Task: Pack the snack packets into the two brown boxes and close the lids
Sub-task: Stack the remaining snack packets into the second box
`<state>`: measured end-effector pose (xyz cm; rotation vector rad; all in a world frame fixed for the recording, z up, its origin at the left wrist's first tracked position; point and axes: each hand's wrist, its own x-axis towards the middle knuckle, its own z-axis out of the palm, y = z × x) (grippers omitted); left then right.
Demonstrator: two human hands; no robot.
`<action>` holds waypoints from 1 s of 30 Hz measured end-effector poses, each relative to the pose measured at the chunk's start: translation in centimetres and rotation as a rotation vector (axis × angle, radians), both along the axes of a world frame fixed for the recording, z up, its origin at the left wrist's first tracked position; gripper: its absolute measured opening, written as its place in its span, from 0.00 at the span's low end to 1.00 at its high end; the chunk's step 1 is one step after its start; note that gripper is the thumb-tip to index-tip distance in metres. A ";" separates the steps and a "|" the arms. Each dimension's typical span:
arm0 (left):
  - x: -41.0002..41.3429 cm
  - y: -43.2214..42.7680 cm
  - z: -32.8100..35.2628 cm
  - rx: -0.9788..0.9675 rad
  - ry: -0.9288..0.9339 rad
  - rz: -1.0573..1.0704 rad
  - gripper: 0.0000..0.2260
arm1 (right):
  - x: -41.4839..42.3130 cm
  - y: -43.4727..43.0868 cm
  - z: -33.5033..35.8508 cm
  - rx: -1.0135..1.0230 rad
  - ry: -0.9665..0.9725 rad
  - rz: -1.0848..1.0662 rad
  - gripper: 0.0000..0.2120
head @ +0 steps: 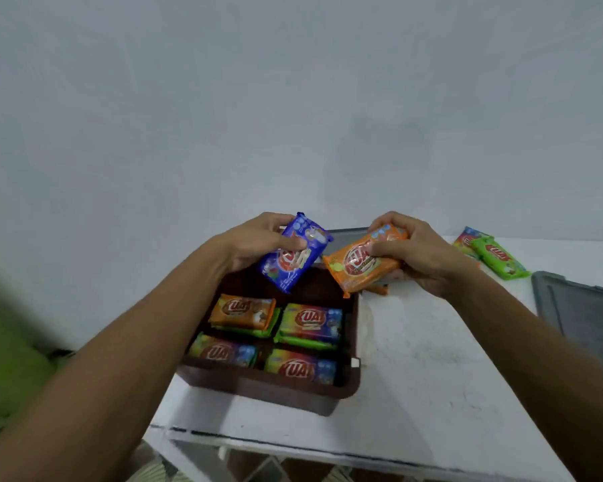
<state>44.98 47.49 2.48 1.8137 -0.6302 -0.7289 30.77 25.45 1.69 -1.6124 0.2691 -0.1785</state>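
– Okay, hand status?
– Left hand (258, 241) grips a blue packet (293, 253), thumb across its face, packet tilted. Right hand (415, 252) grips an orange packet (366, 260). The packets' inner corners are close; can't tell if they touch.
– Box?
– Brown box (275, 384) sits open on the worktop (415, 377), directly below the left hand. Four piles of packets inside, nearer the person than both hands.
– Anything loose?
– Green packet (502, 257) on the worktop, right of the right hand, another partly under it. Grey lid (578, 307) lies right of the right forearm.
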 end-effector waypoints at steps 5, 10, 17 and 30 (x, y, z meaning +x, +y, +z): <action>3.7 5.4 -1.4 0.377 -0.262 -0.272 0.09 | 2.7 5.2 -0.3 -0.576 0.191 0.083 0.09; 5.2 6.2 -4.5 0.577 -0.535 -0.508 0.09 | 5.2 9.0 -2.8 -1.002 0.280 0.142 0.11; 5.1 7.4 -6.7 0.693 -1.115 -0.501 0.20 | 4.0 11.1 -5.2 -1.599 0.199 0.032 0.05; 4.7 7.4 -7.1 0.741 -1.157 -0.570 0.22 | 4.6 10.2 -6.1 -1.605 0.220 0.259 0.14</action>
